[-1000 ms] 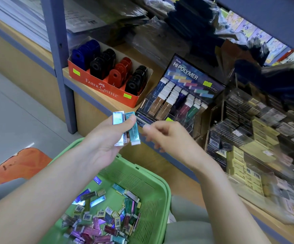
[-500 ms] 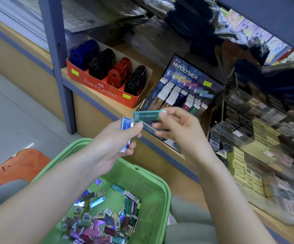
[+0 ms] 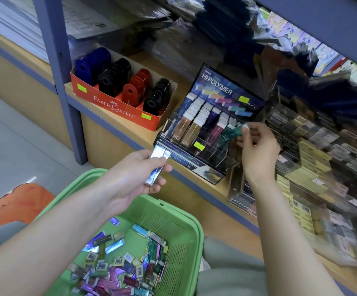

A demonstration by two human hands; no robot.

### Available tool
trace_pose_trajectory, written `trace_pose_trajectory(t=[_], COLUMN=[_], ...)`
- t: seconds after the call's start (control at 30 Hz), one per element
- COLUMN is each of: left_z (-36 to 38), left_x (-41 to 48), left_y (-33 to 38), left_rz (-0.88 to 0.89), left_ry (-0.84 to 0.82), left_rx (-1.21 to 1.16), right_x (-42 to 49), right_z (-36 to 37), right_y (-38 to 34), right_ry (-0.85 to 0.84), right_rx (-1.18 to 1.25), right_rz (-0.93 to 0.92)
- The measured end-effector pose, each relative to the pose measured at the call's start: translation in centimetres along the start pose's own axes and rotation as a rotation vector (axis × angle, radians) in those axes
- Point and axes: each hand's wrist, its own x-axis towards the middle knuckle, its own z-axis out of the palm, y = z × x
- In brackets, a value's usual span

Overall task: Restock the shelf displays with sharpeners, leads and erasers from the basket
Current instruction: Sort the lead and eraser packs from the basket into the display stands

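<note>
Left grip (image 3: 135, 178), nearest me and above the far edge of the green basket (image 3: 195, 231), is clamped on a blue foil eraser (image 3: 157, 165), thumb on top and fingers curled beneath. Below it, loose erasers (image 3: 120, 272) in purple, teal and blue lie heaped on the basket floor, so by my reckoning plenty of stock remains.

Further out, my right grip (image 3: 256, 148) pinches a teal eraser (image 3: 232, 133) by its white end. The body angles down and left into the Hi-Polymer display (image 3: 226, 90) on the shelf (image 3: 186, 86). Its tip sits at the rightmost, teal column; whether it already touches the stack there I cannot tell.

I judge the step in hand to be seating this eraser in its colour lane. To do it well I would first line its long side up with the clear dividers (image 3: 214, 150). Then I would slide it down the slope until it rests against the ones already there, white end up like its neighbours, and only then loosen the pinch. Pushing at a skew could jam it on a divider or nudge the light stand. The blue one probably belongs in a darker lane further left.

Beyond, to the left, the red box of sharpeners (image 3: 113, 105) looks full. The clear racks (image 3: 322, 133) to the right are too blurred to read.
</note>
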Motion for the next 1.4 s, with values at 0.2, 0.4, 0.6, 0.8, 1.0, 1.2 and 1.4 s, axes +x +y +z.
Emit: trace_pose_trajectory(t=[0.2, 0.4, 0.6, 0.8, 1.0, 1.2, 1.4], left_z=[0.0, 0.1, 0.1, 0.1, -0.3, -0.1, -0.6], left_x=[0.0, 0.2, 0.1, 0.2, 0.3, 0.2, 0.3], left_y=[-0.1, -0.2, -0.2, -0.3, -0.2, -0.3, -0.1], left_rz=[0.010, 0.006, 0.025, 0.056, 0.107, 0.169, 0.206], left_ry=[-0.002, -0.002, -0.037, -0.032, 0.016, -0.016, 0.031], left_rx=[-0.009, -0.025, -0.038, -0.059, -0.041, 0.012, 0.071], right_x=[0.7, 0.8, 1.4, 1.2, -1.7, -5.5, -5.3], right_z=[0.4, 0.9, 0.8, 0.9, 0.0, 0.5, 0.5], right_y=[0.5, 1.0, 0.7, 0.3, -4.7, -7.5, -7.9], right_ry=[-0.102, -0.189, -0.163, -0.113, -0.166, -0.808, -0.702], right_rx=[-0.014, -0.156, -0.143, -0.187, -0.013, 0.195, 0.452], right_rz=[-0.104, -0.158, -0.140, -0.106, -0.146, 0.116, 0.241])
